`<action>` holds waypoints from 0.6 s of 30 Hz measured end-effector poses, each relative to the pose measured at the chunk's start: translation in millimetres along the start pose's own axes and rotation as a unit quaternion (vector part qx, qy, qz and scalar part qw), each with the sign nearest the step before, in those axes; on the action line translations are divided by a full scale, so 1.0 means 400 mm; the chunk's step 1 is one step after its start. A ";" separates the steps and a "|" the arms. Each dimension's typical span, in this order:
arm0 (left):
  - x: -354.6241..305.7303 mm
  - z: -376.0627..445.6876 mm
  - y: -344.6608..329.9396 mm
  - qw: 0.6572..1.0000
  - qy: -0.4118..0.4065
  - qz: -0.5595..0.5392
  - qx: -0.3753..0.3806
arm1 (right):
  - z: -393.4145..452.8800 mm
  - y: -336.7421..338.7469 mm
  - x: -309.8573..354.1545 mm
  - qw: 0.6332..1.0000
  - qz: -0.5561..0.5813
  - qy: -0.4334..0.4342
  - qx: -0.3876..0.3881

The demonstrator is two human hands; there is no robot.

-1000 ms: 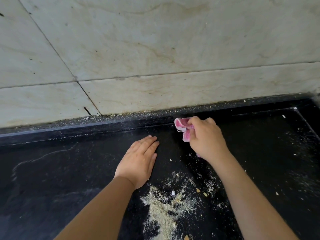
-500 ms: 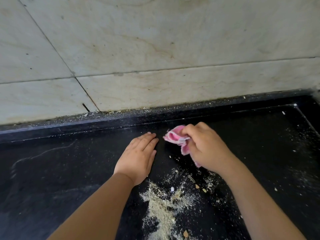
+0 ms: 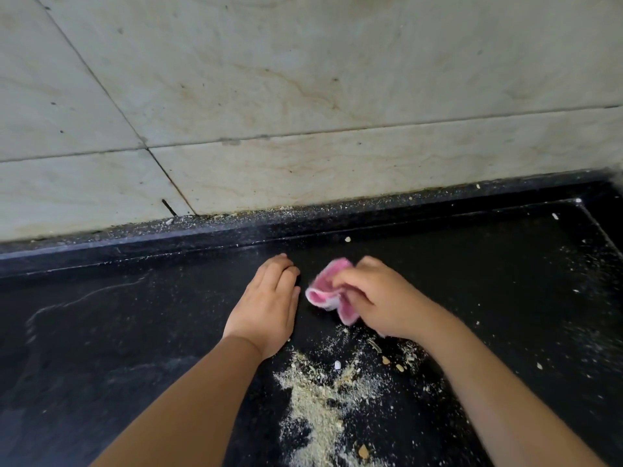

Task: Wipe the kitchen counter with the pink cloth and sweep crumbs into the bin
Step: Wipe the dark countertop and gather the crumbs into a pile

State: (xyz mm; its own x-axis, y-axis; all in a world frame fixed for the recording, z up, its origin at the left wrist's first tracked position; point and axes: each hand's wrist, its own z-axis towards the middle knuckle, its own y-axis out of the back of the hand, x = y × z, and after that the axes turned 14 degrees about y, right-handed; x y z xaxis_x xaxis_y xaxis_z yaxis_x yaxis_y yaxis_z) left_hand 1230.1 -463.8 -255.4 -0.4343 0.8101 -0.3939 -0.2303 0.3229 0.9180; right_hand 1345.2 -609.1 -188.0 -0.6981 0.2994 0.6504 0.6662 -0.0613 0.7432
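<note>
No readable text, label, brand, number or sign anywhere in view.

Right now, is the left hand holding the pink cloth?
No, the left hand lies flat on the counter; the right hand grips the pink cloth.
</note>
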 end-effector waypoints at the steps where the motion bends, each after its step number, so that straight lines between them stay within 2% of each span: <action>1: 0.001 -0.001 -0.002 1.000 -0.002 -0.005 -0.005 | -0.017 0.015 -0.005 0.999 0.035 0.004 -0.007; 4: 0.001 -0.003 0.000 1.000 -0.001 -0.019 -0.018 | -0.003 0.026 -0.034 0.990 -0.020 0.001 -0.138; 5: 0.000 -0.005 0.000 1.000 0.002 -0.026 -0.016 | 0.018 0.016 -0.040 0.987 -0.056 -0.012 -0.152; 8: 0.001 -0.010 0.003 0.998 0.008 -0.064 -0.003 | 0.069 -0.038 -0.040 0.975 -0.180 -0.074 -0.109; 9: 0.004 -0.012 0.007 0.996 0.011 -0.084 0.003 | 0.068 -0.049 -0.035 0.976 -0.176 -0.080 -0.098; 12: 0.007 -0.008 0.036 0.986 0.042 -0.162 0.015 | 0.011 -0.028 0.008 0.997 -0.053 -0.045 -0.016; 14: 0.016 -0.005 0.061 0.986 0.030 -0.164 0.020 | -0.036 0.007 0.040 0.999 -0.003 -0.027 0.020; 16: 0.034 -0.013 0.087 0.990 0.004 -0.141 0.012 | -0.060 0.040 0.060 0.999 0.029 -0.024 -0.022; 18: 0.062 -0.030 0.111 0.993 0.015 -0.119 0.008 | -0.053 0.065 0.064 0.994 0.072 -0.032 -0.080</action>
State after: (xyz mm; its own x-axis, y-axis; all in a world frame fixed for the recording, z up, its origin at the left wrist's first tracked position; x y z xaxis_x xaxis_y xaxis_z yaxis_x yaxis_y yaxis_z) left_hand 1198.5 -435.2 -224.9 -0.3954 0.6955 -0.6000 -0.3149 0.5110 0.7998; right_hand 1339.1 -623.2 -148.7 -0.5778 0.3355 0.7440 0.7037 -0.2570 0.6624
